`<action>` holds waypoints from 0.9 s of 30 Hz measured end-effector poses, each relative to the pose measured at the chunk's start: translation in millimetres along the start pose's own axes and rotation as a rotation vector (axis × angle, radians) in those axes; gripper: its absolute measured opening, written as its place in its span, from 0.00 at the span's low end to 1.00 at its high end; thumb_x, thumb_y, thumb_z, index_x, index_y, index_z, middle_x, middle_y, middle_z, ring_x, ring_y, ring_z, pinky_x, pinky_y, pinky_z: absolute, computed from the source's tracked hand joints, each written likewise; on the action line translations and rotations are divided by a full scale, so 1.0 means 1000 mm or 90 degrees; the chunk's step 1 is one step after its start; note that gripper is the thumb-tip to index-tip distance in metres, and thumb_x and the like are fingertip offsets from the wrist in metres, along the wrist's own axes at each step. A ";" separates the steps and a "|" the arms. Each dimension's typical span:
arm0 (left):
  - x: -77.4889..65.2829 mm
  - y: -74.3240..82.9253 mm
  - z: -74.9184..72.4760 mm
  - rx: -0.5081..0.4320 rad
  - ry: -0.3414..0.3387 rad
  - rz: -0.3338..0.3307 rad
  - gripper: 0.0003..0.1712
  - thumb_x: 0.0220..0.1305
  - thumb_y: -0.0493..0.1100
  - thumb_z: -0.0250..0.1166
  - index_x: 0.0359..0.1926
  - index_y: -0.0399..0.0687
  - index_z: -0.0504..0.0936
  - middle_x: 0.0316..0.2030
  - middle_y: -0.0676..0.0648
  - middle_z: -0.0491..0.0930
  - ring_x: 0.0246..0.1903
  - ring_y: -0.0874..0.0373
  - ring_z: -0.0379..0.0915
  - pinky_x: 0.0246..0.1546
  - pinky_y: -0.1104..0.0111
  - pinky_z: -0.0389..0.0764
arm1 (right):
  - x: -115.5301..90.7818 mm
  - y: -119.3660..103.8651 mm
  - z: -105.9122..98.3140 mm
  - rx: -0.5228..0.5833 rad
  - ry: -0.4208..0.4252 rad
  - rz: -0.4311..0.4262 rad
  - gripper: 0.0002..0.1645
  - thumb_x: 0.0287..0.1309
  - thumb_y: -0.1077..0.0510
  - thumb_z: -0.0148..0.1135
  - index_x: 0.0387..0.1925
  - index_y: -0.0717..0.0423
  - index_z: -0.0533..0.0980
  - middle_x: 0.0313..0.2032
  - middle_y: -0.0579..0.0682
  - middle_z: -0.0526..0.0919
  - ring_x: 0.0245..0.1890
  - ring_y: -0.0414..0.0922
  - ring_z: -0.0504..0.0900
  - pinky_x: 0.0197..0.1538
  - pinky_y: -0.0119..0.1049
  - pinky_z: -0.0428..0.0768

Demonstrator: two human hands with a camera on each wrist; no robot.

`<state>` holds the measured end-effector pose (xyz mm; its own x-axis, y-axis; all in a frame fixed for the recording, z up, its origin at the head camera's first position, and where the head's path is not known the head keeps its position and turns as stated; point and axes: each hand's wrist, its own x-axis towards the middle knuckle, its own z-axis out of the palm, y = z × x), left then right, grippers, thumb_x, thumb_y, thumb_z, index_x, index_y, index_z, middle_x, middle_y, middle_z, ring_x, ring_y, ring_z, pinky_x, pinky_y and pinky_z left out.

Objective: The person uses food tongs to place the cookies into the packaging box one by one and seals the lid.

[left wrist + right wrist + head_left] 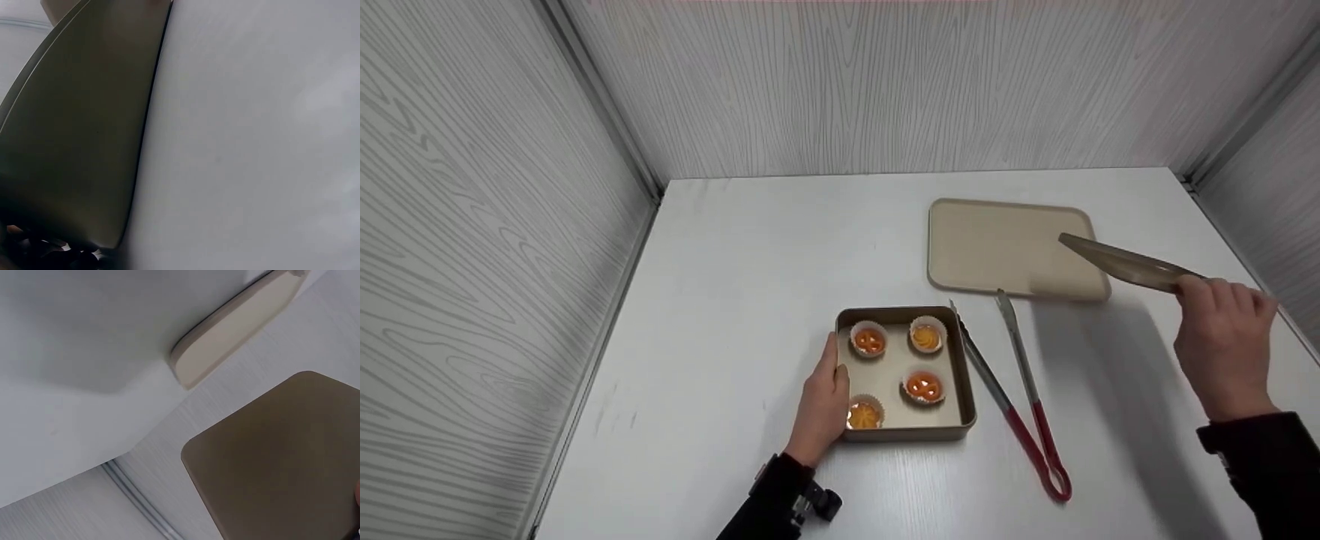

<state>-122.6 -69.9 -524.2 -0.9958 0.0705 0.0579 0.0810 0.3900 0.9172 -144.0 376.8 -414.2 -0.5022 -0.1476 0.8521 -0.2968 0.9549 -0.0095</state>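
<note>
On the table sits a square gold-brown baking tin (911, 433), holding orange and yellow tarts in white paper cups, such as an orange tart (924, 386) and a yellow tart (926, 336). My left hand (821, 409) holds the tin's left wall, thumb at the rim and fingers along the outside. In the left wrist view the tin's outer wall (84, 129) fills the left side. Raised at the right, my right hand (1222, 345) grips a matching flat lid (1132, 264) by its edge, seen nearly edge-on. The right wrist view shows the lid's broad brown face (275, 461).
Tongs with red handles (1039, 446) lie spread just right of the tin, their tips pointing away from me. Behind them is a beige rectangular tray (997, 244), partly under the raised lid. Wood-grain panels (840, 90) enclose the white table at the back and sides.
</note>
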 end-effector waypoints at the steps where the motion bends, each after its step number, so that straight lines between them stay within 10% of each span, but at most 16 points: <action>1: 0.000 0.000 0.000 0.000 -0.001 0.001 0.33 0.81 0.38 0.43 0.80 0.35 0.48 0.79 0.38 0.51 0.77 0.47 0.49 0.77 0.55 0.55 | 0.002 -0.004 0.000 0.009 -0.003 -0.004 0.04 0.65 0.71 0.60 0.39 0.68 0.72 0.32 0.69 0.75 0.34 0.69 0.73 0.40 0.63 0.65; 27: 0.000 0.001 -0.012 -0.055 -0.008 -0.011 0.37 0.82 0.49 0.49 0.80 0.35 0.50 0.79 0.38 0.52 0.78 0.45 0.49 0.77 0.53 0.54 | 0.045 -0.089 0.005 0.207 -0.041 -0.105 0.16 0.75 0.57 0.53 0.50 0.63 0.81 0.33 0.60 0.80 0.32 0.59 0.75 0.39 0.53 0.61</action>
<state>-122.9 -81.0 -518.3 -0.9964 0.0766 0.0374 0.0594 0.3106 0.9487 -144.3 283.7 -377.4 -0.4732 -0.3185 0.8214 -0.6156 0.7865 -0.0497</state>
